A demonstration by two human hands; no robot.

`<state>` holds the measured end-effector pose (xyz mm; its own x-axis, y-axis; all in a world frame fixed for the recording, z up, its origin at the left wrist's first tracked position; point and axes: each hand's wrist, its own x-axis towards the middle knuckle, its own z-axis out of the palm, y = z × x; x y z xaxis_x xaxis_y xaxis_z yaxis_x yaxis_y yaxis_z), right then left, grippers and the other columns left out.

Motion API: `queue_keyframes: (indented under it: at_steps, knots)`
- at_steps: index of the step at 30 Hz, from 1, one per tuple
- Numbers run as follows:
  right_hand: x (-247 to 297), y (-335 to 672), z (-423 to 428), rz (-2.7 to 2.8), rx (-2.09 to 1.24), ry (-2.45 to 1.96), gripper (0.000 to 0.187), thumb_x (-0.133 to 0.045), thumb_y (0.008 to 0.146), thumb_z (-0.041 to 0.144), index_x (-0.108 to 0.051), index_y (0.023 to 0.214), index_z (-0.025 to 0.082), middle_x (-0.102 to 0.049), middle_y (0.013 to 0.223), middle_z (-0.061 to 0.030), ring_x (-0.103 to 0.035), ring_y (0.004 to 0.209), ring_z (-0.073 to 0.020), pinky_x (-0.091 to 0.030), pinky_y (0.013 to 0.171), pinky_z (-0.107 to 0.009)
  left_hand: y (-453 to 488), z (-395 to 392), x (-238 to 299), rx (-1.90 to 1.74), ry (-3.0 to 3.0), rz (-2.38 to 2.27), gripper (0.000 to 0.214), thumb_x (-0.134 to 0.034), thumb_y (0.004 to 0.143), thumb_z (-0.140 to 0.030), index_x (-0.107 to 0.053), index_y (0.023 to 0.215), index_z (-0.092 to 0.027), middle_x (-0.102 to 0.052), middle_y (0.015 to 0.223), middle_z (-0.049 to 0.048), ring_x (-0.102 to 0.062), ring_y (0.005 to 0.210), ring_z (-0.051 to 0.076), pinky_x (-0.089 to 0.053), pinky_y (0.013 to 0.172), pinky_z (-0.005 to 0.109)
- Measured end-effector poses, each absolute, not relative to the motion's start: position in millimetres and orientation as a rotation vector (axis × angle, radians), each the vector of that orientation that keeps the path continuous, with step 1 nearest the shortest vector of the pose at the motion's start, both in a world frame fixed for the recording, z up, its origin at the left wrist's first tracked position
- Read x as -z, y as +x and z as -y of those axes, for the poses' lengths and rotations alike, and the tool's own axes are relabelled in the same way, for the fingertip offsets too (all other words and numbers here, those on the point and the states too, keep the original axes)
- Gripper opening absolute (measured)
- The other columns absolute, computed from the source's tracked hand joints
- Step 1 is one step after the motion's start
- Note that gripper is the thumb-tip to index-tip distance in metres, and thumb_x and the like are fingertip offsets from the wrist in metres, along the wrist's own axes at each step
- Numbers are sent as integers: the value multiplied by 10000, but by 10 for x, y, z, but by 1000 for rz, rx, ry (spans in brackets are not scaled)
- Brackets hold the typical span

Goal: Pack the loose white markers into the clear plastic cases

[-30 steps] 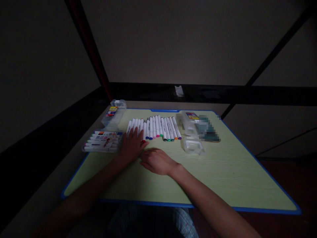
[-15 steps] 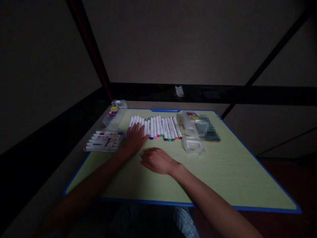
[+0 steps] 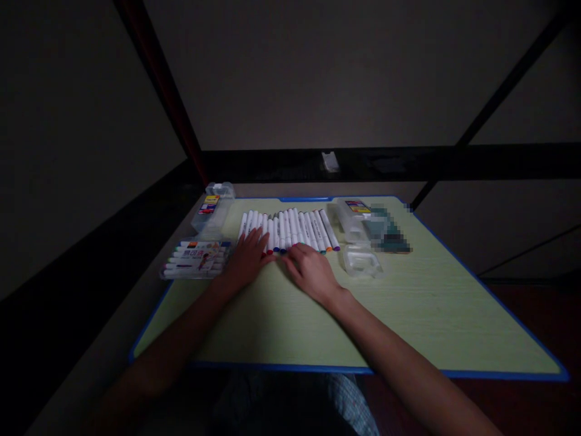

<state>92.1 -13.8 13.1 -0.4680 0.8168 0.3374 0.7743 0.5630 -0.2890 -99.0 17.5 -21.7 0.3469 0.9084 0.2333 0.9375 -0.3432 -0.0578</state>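
Observation:
A row of white markers [image 3: 285,225] with coloured ends lies side by side on the table. My left hand [image 3: 247,257] is open, its fingers spread over the lower ends of the markers on the left side of the row. Just right of it, my right hand [image 3: 313,270] touches the lower ends of the middle markers, fingers slightly bent and thumb apart, with nothing held. Some coloured ends are hidden under the fingers.
A clear marker case [image 3: 195,261] with several markers lies at left, an opened clear case [image 3: 213,215] behind it. Another opened clear case [image 3: 351,221], its lid part [image 3: 363,261] nearer me, sits right of the row. Beside it is a blurred green item [image 3: 385,230]. The table [image 3: 408,315] has blue edging.
My right hand has moved forward and right, from the bare table to the marker ends, and its fingers have loosened. My left hand stays on the left markers. The view has shifted slightly.

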Motion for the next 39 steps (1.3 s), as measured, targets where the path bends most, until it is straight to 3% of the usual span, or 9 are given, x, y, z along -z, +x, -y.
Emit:
queue_keyframes:
  at_steps: [4, 8, 13, 21, 32, 39]
  knots:
    - [-87, 962, 63, 2214, -93, -1432, 257, -380, 896, 304, -567, 946, 134, -580, 966, -106, -515, 935, -221, -403, 826, -313, -1003, -214, 194, 211, -2421, 1718, 570, -422, 869, -449, -375, 1318, -101, -324, 1422, 182, -261, 1337, 286, -232, 1088, 446]
    - [-21, 991, -16, 2155, -24, -1545, 406, -406, 879, 366, -495, 1150, 77, -477, 1239, -176, -440, 1116, -274, -368, 935, -368, -998, -257, 177, 230, -2410, 1736, 558, -446, 862, -432, -386, 1310, -105, -339, 1410, 188, -275, 1330, 292, -246, 1081, 443]
    - [40, 1027, -100, 2129, 19, -1700, 484, -351, 894, 357, -414, 1269, 57, -368, 1371, -199, -330, 1251, -305, -303, 1004, -425, -935, -244, 175, 298, -2447, 1737, 558, -432, 869, -433, -370, 1319, -109, -334, 1417, 173, -260, 1336, 281, -215, 1090, 464]
    - [81, 1065, -125, 2092, 104, -1874, 471, -317, 891, 341, -402, 1293, 112, -325, 1419, -169, -260, 1293, -391, -259, 997, -539, -798, -203, 170, 379, -2488, 1754, 449, -445, 875, -376, -424, 1281, -186, -352, 1418, 122, -266, 1339, 227, -182, 1103, 458]
    - [80, 1080, -149, 2107, 16, -1917, 470, -298, 897, 376, -401, 1296, 151, -349, 1406, -153, -317, 1267, -369, -324, 970, -484, -848, -273, 214, 632, -2465, 1682, 397, -508, 847, -312, -486, 1193, -118, -452, 1321, 147, -370, 1267, 236, -267, 1080, 423]
    - [116, 1099, -173, 2129, 17, -1845, 473, -309, 896, 366, -406, 1294, 132, -383, 1382, -159, -313, 1269, -355, -316, 986, -487, -856, -177, 180, 811, -2514, 1505, 258, -443, 867, -247, -522, 1098, -163, -526, 1204, 99, -452, 1165, 196, -378, 1011, 378]
